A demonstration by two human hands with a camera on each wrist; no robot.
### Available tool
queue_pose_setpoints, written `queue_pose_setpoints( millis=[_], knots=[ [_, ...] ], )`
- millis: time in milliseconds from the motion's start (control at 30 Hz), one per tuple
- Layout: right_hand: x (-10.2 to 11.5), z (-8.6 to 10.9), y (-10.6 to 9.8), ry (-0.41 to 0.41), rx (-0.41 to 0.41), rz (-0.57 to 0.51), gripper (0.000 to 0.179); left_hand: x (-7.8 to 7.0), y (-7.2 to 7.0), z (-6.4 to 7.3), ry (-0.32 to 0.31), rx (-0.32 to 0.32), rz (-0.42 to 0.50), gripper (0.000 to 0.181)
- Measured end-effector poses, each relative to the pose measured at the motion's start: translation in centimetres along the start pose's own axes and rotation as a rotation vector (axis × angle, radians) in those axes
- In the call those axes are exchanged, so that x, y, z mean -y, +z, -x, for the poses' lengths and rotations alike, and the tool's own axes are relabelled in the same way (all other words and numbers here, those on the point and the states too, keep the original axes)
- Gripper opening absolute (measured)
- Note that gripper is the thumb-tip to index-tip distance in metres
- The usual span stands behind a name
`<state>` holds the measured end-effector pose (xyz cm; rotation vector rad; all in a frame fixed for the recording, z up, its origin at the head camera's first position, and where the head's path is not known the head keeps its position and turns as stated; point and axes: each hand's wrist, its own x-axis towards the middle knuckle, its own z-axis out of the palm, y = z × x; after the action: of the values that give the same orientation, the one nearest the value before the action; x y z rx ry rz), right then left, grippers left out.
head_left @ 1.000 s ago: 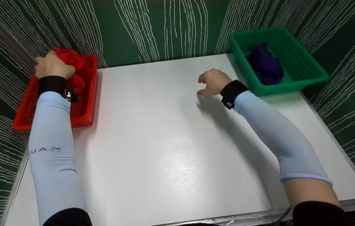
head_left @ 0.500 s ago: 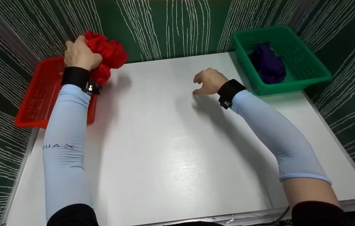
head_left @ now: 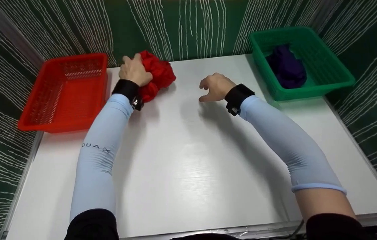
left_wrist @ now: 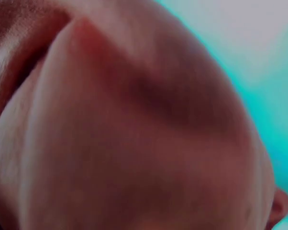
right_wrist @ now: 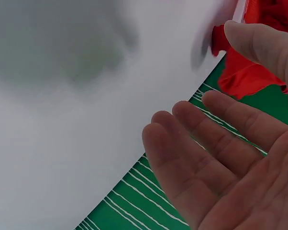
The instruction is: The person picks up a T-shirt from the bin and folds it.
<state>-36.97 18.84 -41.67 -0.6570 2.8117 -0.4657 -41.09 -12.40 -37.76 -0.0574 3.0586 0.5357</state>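
My left hand [head_left: 135, 70] grips a crumpled red cloth [head_left: 158, 74] over the back of the white table, just right of the red basket. Its fingers are partly hidden by the cloth and the back of the hand. In the left wrist view, skin of the left hand [left_wrist: 144, 143] fills most of the picture, blurred. To the right, my right hand [head_left: 218, 87] hovers over the table with relaxed, slightly bent fingers and holds nothing. The right wrist view shows that palm, with part of the red cloth [right_wrist: 247, 74] beyond the thumb.
A red plastic basket [head_left: 105, 90] stands at the back left of the white table [head_left: 188, 160]. At the back right is a green plastic basket [head_left: 312, 91] with a dark purple cloth [head_left: 287, 68] inside. Green walls with white streaks [head_left: 202, 33] rise behind and at both sides.
The left hand has lifted the red cloth out of the red basket and carried it right, over the table. My right hand has drifted slightly left.
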Motion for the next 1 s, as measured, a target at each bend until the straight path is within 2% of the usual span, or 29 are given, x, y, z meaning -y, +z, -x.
queue_pose_setpoints(
  millis=[200, 300, 367, 433, 533, 700, 800, 900, 933, 1000],
  knots=[
    [0.0, -0.3, 0.6, 0.064, 0.008, -0.037, 0.083, -2.0, 6.4, 0.3, 0.103, 0.098, -0.081, 0.073],
    [-0.2, -0.6, 1.1, 0.087, -0.005, -0.047, 0.091, -2.9, 8.7, 0.8, 0.133, 0.156, -0.121, 0.071],
    [-0.3, -0.9, 1.5, 0.105, -0.016, -0.051, 0.095, -3.4, 9.8, 1.0, 0.139, 0.189, -0.145, 0.069],
    [-0.5, -1.2, 2.0, 0.135, -0.024, -0.062, 0.097, -3.8, 10.5, 1.2, 0.139, 0.209, -0.162, 0.069],
    [-1.0, -1.8, 2.8, 0.187, -0.016, -0.074, 0.098, -4.2, 10.7, 1.5, 0.149, 0.217, -0.154, 0.072],
    [-2.0, -3.1, 4.1, 0.254, 0.008, -0.131, 0.093, -4.4, 10.6, 1.6, 0.183, 0.262, -0.051, 0.088],
    [-2.1, -3.6, 4.3, 0.267, -0.003, -0.226, 0.084, -4.5, 10.6, 1.6, 0.204, 0.276, 0.059, 0.073],
    [-2.2, -4.5, 4.7, 0.271, -0.026, -0.305, 0.074, -4.5, 10.8, 1.3, 0.234, 0.261, 0.174, 0.046],
    [-3.0, -5.3, 5.3, 0.26, -0.049, -0.318, 0.07, -3.8, 12.0, -0.2, 0.251, 0.25, 0.214, 0.039],
    [-4.5, -6.7, 6.6, 0.244, -0.12, -0.347, 0.056, -3.1, 12.7, -1.2, 0.275, 0.212, 0.272, 0.031]
  ],
)
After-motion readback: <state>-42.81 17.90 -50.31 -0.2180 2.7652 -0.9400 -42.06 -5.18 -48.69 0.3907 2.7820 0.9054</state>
